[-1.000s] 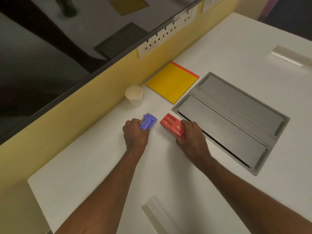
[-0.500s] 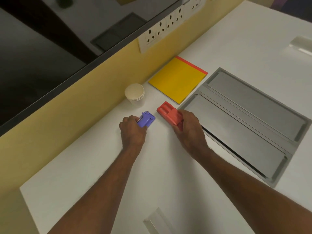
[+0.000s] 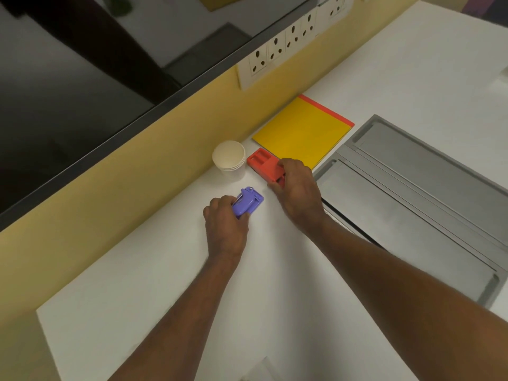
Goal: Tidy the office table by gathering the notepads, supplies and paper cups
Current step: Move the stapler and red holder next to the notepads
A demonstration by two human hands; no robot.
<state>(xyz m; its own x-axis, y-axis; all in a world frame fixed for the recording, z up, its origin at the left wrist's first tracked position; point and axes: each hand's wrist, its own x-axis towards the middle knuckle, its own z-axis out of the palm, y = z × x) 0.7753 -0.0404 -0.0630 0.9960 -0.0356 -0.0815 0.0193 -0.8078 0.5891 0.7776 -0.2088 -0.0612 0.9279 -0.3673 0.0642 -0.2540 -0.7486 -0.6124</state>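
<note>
A stack of white paper cups (image 3: 229, 158) stands by the yellow partition. Right of it lies a yellow notepad with a red spine (image 3: 301, 131). My right hand (image 3: 297, 188) grips the near end of a red stapler-like tool (image 3: 264, 165), whose far end lies between the cups and the notepad's near corner. My left hand (image 3: 226, 226) is closed on the near end of a small purple punch (image 3: 247, 202) resting on the white table (image 3: 275, 298).
A grey metal cable tray cover (image 3: 412, 215) is set into the table at the right. White power sockets (image 3: 277, 50) run along the yellow partition (image 3: 123, 193) behind the cups. The table's left edge is near my left forearm.
My right hand has slid the red tool away from me toward the cups and the notepad. My left hand with the purple punch has stayed about where it was.
</note>
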